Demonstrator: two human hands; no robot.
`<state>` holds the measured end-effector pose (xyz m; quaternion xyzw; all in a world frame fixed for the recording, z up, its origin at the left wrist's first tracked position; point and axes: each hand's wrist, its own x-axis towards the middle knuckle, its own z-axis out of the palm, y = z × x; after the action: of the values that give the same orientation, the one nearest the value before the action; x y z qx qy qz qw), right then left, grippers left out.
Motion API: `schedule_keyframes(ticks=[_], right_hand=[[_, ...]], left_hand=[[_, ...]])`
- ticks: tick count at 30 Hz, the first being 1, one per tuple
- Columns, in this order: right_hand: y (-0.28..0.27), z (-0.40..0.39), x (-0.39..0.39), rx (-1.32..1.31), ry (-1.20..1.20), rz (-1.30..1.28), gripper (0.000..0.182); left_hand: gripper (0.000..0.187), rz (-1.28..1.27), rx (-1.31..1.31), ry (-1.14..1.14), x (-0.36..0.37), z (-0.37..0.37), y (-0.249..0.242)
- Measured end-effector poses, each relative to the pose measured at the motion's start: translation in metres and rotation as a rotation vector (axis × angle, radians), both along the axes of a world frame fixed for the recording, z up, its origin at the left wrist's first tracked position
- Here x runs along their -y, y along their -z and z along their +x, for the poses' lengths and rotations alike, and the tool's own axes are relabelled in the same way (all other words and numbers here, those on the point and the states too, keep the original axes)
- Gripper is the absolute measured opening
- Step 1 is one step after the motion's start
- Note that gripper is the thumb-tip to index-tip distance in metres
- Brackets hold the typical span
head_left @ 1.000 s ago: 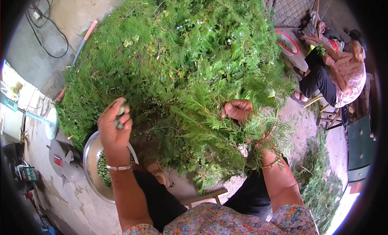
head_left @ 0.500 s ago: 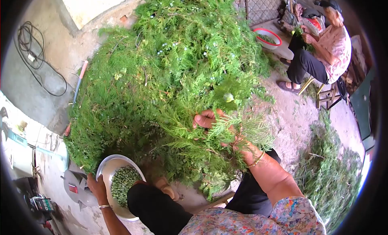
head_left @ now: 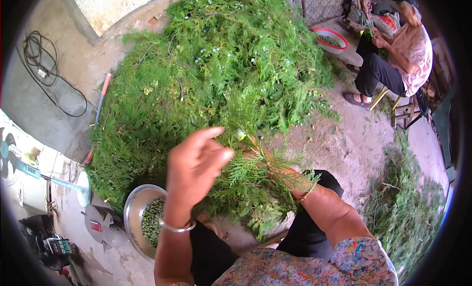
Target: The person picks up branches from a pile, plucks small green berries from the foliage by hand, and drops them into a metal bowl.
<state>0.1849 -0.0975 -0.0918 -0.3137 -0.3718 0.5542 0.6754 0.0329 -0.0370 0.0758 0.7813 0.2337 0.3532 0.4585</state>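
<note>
My left hand (head_left: 194, 168) is raised in front of me, slightly blurred, thumb and forefinger apart with nothing between them. Just right of its fingertips is a pale green cone (head_left: 239, 134) on a leafy evergreen sprig. My right hand (head_left: 258, 153), partly covered by foliage, is closed round this evergreen branch (head_left: 246, 170), whose feathery green sprays hang over my wrist and forearm. Below and behind my left wrist, a metal basin (head_left: 133, 207) stands by my knee, holding a heap of small green cones (head_left: 153, 222). My left forearm covers part of its right side.
A large pile of cut evergreen branches (head_left: 196, 79) fills the middle. At upper right a seated person (head_left: 408, 55) handles greenery beside a red-rimmed basin (head_left: 330, 40). More branches (head_left: 403, 202) lie at right. A fan (head_left: 83, 187), a long-handled tool (head_left: 102, 99) and a cable (head_left: 44, 74) are at left.
My left hand has let go of the basin's rim and come up and right to the branch. My right hand has brought the branch slightly lower. The view has shifted a little.
</note>
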Motion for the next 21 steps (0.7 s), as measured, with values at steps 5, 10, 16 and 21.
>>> schedule_keyframes(ticks=[5,10,16,21], right_hand=[[-0.028,0.021,-0.007,0.055,0.021,-0.278,0.076],[-0.045,0.046,-0.014,0.117,0.017,-0.562,0.079],[-0.097,0.051,0.000,0.390,-0.193,-0.274,0.088],[-0.093,0.042,-0.005,0.763,-0.006,-0.479,0.058]], left_hand=[[0.018,-0.101,-0.041,0.019,0.000,0.052,0.021],[0.011,-0.042,0.058,-0.167,-0.017,0.041,0.014],[0.010,0.328,-0.058,-0.319,-0.039,0.045,0.030],[0.011,0.336,-0.202,-0.374,-0.041,0.058,0.032]])
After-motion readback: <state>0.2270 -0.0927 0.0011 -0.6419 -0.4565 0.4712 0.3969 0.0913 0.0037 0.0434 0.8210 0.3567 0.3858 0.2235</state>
